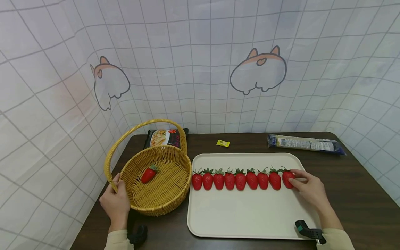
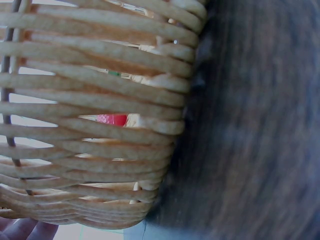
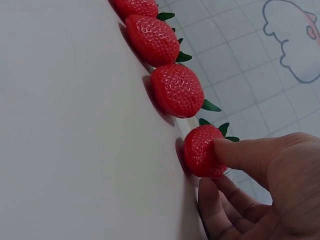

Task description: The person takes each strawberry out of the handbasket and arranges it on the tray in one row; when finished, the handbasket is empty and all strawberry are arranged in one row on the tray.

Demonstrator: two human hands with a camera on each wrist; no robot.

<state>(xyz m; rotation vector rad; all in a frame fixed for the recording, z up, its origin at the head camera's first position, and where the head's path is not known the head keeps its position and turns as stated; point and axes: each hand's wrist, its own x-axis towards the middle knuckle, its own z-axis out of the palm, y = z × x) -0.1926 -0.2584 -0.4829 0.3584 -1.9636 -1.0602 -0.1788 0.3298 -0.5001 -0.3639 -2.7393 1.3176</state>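
Note:
My left hand grips the yellow woven basket at its left side, where the arched handle meets the rim. Inside the basket lies one red strawberry with green leaves; a bit of its red shows through the weave in the left wrist view. At the right end of a row of several strawberries on a white tray, my right hand pinches the last strawberry between thumb and fingers. A small gap separates that strawberry from its neighbour in the right wrist view.
Behind the basket lies a black food packet. A small yellow wrapped sweet sits beyond the tray, and a long blue-and-clear package lies at the back right. A white gridded curtain hangs behind the dark wooden table.

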